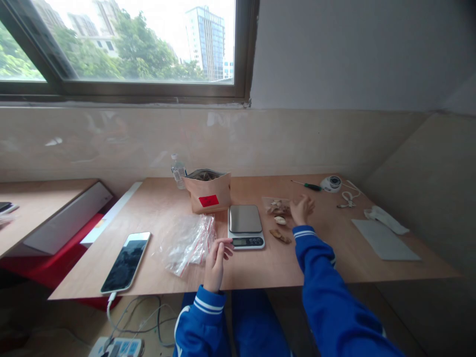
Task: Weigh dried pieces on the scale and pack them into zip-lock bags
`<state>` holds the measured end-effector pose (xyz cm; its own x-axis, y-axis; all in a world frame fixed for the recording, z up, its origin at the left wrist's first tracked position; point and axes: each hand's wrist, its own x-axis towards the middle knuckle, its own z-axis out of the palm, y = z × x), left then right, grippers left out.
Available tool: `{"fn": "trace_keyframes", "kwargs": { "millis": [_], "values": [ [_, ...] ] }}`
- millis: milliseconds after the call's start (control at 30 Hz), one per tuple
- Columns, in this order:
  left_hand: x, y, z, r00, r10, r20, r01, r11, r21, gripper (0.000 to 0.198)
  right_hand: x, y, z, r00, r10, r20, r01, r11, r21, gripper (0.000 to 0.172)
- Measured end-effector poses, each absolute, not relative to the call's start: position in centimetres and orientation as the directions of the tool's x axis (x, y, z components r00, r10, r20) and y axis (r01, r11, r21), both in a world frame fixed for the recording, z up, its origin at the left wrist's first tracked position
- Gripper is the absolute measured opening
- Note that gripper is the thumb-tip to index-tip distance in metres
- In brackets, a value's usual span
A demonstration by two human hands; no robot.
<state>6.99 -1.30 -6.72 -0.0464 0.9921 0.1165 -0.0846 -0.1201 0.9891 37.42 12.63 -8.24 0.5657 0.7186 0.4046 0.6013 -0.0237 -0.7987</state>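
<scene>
A kitchen scale (245, 219) with a steel plate stands in the middle of the table. My left hand (215, 263) is at its front left corner, fingers loosely stretched near the display, holding nothing. Beside the right edge of a small clear bag (278, 205) of pale dried pieces is my right hand (302, 209), its fingers apart and nothing visible in them. In front of that bag lie a whitish piece (280, 220) and a brown dried piece (279, 236). Clear zip bags (188, 243) with red seal lines are piled left of the scale.
Behind the zip bags stands an open kraft pouch (208, 191) with a red label, a plastic bottle (177, 171) beside it. A charging phone (126, 263) lies at left. Toward the right are a screwdriver (311, 187), a white camera (332, 184), a cable (348, 199) and a grey sheet (385, 242).
</scene>
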Motion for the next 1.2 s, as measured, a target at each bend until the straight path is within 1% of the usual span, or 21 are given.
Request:
{"fn": "trace_keyframes", "kwargs": {
  "millis": [67, 100, 167, 200, 300, 367, 433, 533, 667, 733, 833, 900, 933, 1000, 1067, 1133, 1200],
  "values": [
    [7.5, -1.3, -6.8, -0.027, 0.994, 0.110, -0.096, -0.113, 0.989, 0.037, 36.3, 10.9, -9.9, 0.450, 0.763, 0.465, 0.704, 0.017, -0.710, 0.022],
    [7.7, -1.4, -6.8, -0.019, 0.994, 0.109, -0.101, -0.110, 0.989, 0.037, 35.8, 10.1, -10.8, 0.321, 0.817, 0.478, 0.761, 0.078, -0.644, 0.020],
    [7.8, -1.5, -6.8, -0.012, 0.994, 0.108, -0.112, -0.108, 0.988, 0.037, 35.1, 8.6, -12.4, 0.122, 0.871, 0.476, 0.830, 0.174, -0.530, 0.018],
    [7.7, -1.5, -6.8, -0.013, 0.994, 0.106, -0.117, -0.107, 0.987, 0.037, 35.0, 8.1, -12.9, 0.074, 0.881, 0.468, 0.840, 0.198, -0.505, 0.018],
    [7.4, -1.7, -6.8, -0.023, 0.994, 0.103, -0.125, -0.105, 0.987, 0.038, 35.2, 7.5, -12.7, 0.061, 0.892, 0.448, 0.824, 0.208, -0.527, 0.022],
    [7.1, -1.8, -6.9, -0.041, 0.994, 0.100, -0.128, -0.105, 0.986, 0.038, 34.9, 8.0, -11.5, 0.053, 0.897, 0.440, 0.797, 0.227, -0.559, 0.021],
    [6.9, -1.9, -6.9, -0.060, 0.993, 0.100, -0.130, -0.107, 0.986, 0.037, 33.6, 8.9, -9.8, 0.032, 0.883, 0.468, 0.762, 0.282, -0.583, 0.019],
    [6.6, -1.9, -6.7, -0.071, 0.991, 0.109, -0.119, -0.117, 0.986, 0.038, 29.7, 10.8, -8.0, -0.065, 0.866, 0.495, 0.690, 0.398, -0.605, 0.020],
    [5.3, -2.1, -6.2, -0.083, 0.990, 0.113, -0.095, -0.120, 0.988, 0.038, 24.7, 12.4, -7.6, -0.176, 0.892, 0.416, 0.686, 0.414, -0.598, 0.018],
    [4.4, -2.2, -6.1, -0.111, 0.988, 0.110, -0.089, -0.120, 0.989, 0.037, 24.0, 12.0, -7.8, -0.185, 0.887, 0.423, 0.690, 0.424, -0.587, 0.021],
    [3.4, -1.8, -6.0, -0.165, 0.981, 0.106, -0.070, -0.119, 0.990, 0.036, 25.6, 9.8, -8.5, -0.122, 0.849, 0.514, 0.722, 0.431, -0.541, 0.032],
    [3.2, -1.1, -5.8, -0.187, 0.975, 0.122, -0.036, -0.130, 0.991, 0.036, 27.6, 7.7, -9.6, -0.021, 0.823, 0.567, 0.783, 0.366, -0.502, 0.037],
    [3.2, -0.5, -5.6, -0.183, 0.973, 0.143, -0.003, -0.146, 0.989, 0.035, 28.7, 6.6, -10.3, 0.035, 0.820, 0.572, 0.821, 0.302, -0.484, 0.040],
    [3.5, 0.9, -4.8, -0.146, 0.965, 0.218, 0.098, -0.205, 0.974, 0.032, 30.5, 4.8, -12.0, 0.129, 0.823, 0.553, 0.890, 0.150, -0.431, 0.045],
    [3.7, 2.8, -3.5, -0.095, 0.939, 0.331, 0.228, -0.303, 0.925, 0.028, 31.9, 3.5, -13.6, 0.153, 0.848, 0.507, 0.931, 0.049, -0.363, 0.042],
    [3.7, 5.1, -1.7, -0.080, 0.883, 0.463, 0.344, -0.412, 0.844, 0.031, 32.9, 3.0, -14.7, 0.148, 0.872, 0.467, 0.949, 0.007, -0.314, 0.036],
    [3.5, 7.6, 0.1, -0.109, 0.792, 0.601, 0.469, -0.492, 0.733, 0.035, 33.6, 3.0, -15.2, 0.136, 0.880, 0.455, 0.949, 0.016, -0.314, 0.032]
  ]
}}
